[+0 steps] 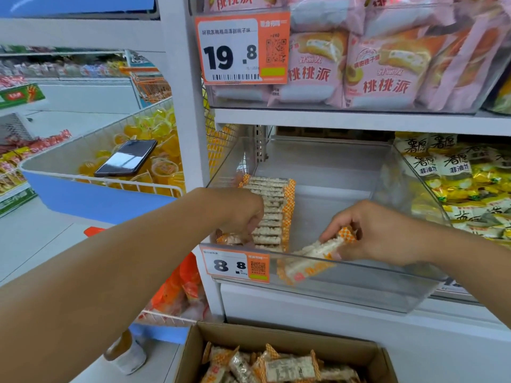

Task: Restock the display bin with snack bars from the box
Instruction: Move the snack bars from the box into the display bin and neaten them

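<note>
Clear display bin (387, 297) on shelf, neat row of orange-checked snack bars (272, 214) along its left side; one snack bar (318, 251) tilted at front wall; open cardboard box (279, 338) below holds loose bars

An orange price tag (242, 48) on the upper bin, far left, reads "19.8", with a QR code, a barcode and small Chinese print too fine to read. The pink packs (385, 70) behind it read "桃桃派" under "好丽友". A smaller tag (236, 266) on the near bin's front wall reads "8.8" beside a QR code. Right of that bin, white-and-yellow packs (431, 161) read "薯愿" and "非油炸". The green box (20, 95) at far left carries print that cannot be read.
</note>
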